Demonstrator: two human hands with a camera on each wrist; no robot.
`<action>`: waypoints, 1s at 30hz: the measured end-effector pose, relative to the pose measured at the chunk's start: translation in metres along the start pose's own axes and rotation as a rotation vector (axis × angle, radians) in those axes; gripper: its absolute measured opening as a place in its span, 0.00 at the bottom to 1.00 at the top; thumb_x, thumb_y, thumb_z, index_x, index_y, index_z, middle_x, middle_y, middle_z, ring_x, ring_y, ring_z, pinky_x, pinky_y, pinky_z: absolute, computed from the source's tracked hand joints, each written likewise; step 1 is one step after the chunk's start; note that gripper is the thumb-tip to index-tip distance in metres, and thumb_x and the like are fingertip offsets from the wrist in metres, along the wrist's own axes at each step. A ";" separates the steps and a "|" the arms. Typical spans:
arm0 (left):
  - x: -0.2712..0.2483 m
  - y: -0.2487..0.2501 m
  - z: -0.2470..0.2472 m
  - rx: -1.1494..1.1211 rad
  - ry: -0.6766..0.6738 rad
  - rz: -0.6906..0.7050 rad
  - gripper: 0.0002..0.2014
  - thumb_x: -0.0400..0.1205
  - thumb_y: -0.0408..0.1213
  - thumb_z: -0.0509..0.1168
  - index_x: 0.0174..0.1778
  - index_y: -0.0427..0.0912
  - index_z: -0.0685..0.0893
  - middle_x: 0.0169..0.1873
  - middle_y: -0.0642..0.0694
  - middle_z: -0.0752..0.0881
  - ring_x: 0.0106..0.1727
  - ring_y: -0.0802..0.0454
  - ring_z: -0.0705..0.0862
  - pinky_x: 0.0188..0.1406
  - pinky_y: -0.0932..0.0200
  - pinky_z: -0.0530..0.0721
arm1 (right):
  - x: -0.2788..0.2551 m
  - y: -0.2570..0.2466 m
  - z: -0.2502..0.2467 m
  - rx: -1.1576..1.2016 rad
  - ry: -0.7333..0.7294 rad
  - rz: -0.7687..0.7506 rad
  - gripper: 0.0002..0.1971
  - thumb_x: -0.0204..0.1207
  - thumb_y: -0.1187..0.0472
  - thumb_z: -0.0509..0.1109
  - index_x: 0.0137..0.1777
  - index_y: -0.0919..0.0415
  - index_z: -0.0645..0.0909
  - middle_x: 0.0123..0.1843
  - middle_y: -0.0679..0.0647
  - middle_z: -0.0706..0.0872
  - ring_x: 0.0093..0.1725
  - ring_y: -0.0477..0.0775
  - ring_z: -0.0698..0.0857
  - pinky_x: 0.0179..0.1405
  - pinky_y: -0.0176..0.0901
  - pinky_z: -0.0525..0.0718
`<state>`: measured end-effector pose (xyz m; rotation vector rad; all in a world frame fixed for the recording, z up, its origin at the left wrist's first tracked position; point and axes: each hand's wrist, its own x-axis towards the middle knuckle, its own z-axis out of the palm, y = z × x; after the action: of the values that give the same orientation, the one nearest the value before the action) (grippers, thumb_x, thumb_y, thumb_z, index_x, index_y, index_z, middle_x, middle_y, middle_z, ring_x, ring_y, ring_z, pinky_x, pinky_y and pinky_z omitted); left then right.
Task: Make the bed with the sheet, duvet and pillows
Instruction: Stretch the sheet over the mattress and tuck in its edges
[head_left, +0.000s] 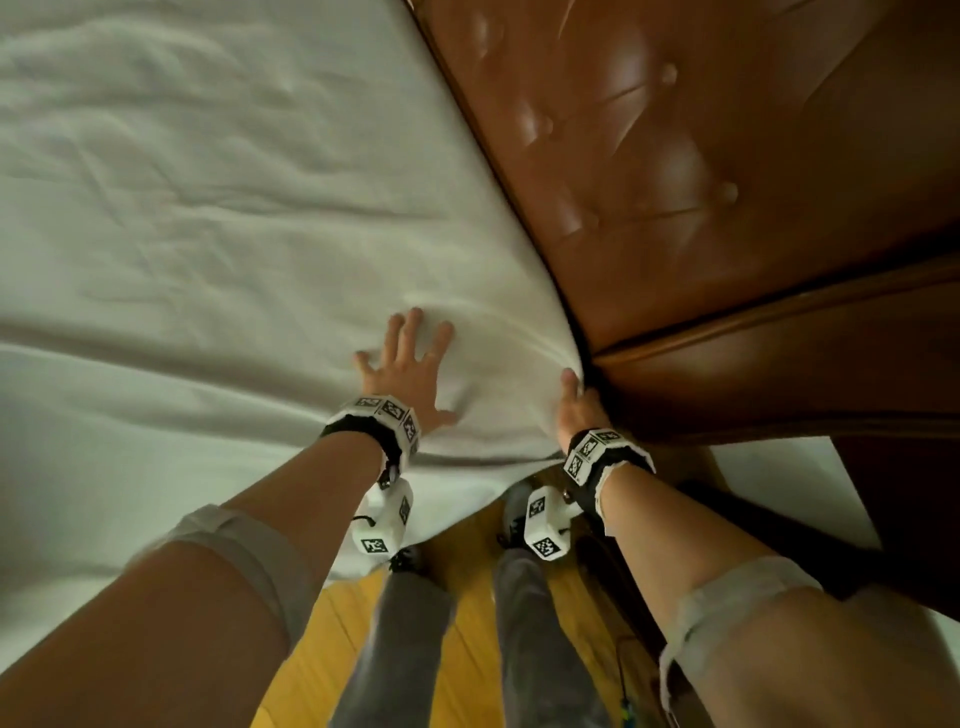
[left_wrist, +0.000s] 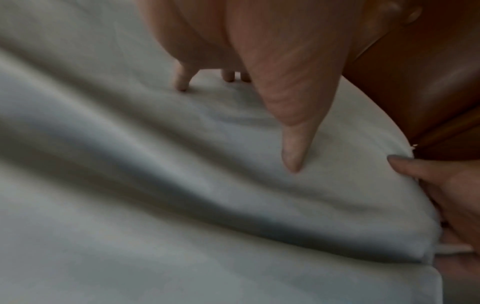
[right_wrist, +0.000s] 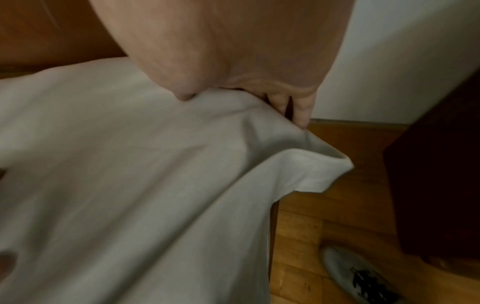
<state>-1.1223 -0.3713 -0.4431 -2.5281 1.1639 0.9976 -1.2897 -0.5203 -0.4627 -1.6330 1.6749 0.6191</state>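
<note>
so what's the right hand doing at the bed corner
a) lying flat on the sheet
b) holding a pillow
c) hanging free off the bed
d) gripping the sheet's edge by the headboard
d: the right hand curls thumb and fingers around the sheet edge, next to the headboard, while the left hand lies flat.
</note>
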 end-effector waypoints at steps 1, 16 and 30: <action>-0.001 0.007 -0.001 -0.006 0.057 -0.004 0.56 0.68 0.67 0.71 0.84 0.59 0.43 0.84 0.45 0.41 0.85 0.41 0.44 0.76 0.27 0.62 | -0.005 0.007 -0.003 -0.028 -0.018 -0.028 0.32 0.87 0.40 0.44 0.81 0.64 0.62 0.80 0.68 0.69 0.77 0.69 0.70 0.74 0.58 0.67; -0.045 0.065 0.010 -0.064 -0.052 -0.012 0.47 0.68 0.56 0.78 0.79 0.51 0.62 0.73 0.45 0.62 0.74 0.43 0.66 0.65 0.42 0.81 | -0.031 0.058 -0.010 0.123 0.199 -0.030 0.13 0.88 0.60 0.56 0.61 0.64 0.81 0.59 0.69 0.86 0.57 0.70 0.85 0.38 0.42 0.75; -0.177 -0.066 0.120 -0.022 -0.206 -0.398 0.42 0.69 0.63 0.75 0.72 0.41 0.71 0.65 0.44 0.76 0.66 0.44 0.75 0.59 0.47 0.84 | -0.101 0.069 0.130 0.009 -0.279 -0.102 0.49 0.53 0.11 0.52 0.37 0.60 0.85 0.36 0.53 0.91 0.35 0.61 0.90 0.42 0.58 0.89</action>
<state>-1.2171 -0.1691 -0.4269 -2.4604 0.5657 1.1274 -1.3420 -0.3508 -0.4778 -1.5366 1.3832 0.7493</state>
